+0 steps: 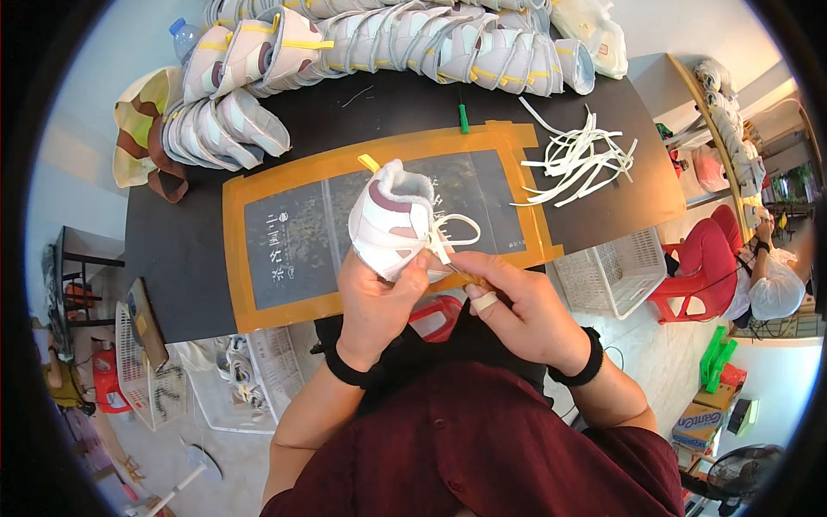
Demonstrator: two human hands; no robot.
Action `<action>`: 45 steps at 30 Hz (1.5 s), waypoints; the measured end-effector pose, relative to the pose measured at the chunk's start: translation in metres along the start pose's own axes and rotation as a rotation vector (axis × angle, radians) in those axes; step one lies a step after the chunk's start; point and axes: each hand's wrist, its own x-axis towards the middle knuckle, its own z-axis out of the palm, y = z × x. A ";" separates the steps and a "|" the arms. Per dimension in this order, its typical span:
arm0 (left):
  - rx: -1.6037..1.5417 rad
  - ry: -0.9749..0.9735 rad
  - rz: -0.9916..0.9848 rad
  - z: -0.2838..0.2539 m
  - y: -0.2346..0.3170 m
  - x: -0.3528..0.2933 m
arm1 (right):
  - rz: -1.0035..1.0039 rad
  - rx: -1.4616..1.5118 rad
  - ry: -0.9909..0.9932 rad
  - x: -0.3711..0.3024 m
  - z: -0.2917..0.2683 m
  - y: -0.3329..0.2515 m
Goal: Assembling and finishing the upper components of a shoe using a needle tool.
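Note:
Over the near half of the table, my left hand (377, 302) grips a white and pale pink shoe upper (372, 226) from below, its heel with a yellow pull tab pointing away from me. A cream lace (465, 222) loops out at the upper's right side. Closed around a thin tool with an amber handle (469, 277), my right hand (532, 312) brings its metal tip up to the lacing, close to my left thumb. The exact spot where the tip meets the upper is hidden by my fingers. Tape wraps one right finger.
Stacked shoe uppers (439, 45) line the table's far side. Loose cream laces (586, 159) lie at the right, near a green-handled tool (463, 119). Orange tape (237, 258) borders a dark sheet. Plastic crates (610, 274) stand below; a person (715, 258) sits at the right.

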 end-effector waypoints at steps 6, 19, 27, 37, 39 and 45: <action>-0.041 -0.011 -0.028 -0.002 -0.003 0.001 | -0.059 -0.023 0.017 0.001 0.000 0.003; 0.019 -0.077 -0.061 -0.008 0.001 0.001 | -0.141 -0.233 -0.012 0.010 -0.011 0.001; 0.240 0.034 0.053 -0.003 -0.004 0.003 | -0.096 -0.502 -0.097 0.030 -0.016 -0.017; 0.425 0.115 0.123 0.002 -0.003 0.006 | -0.077 -0.622 -0.425 0.066 -0.025 -0.035; 0.409 0.126 0.093 0.002 -0.002 0.004 | -0.099 -0.815 -0.513 0.068 -0.023 -0.036; 0.520 0.125 0.049 0.005 0.002 0.008 | -0.119 -0.180 -0.266 0.074 -0.011 0.005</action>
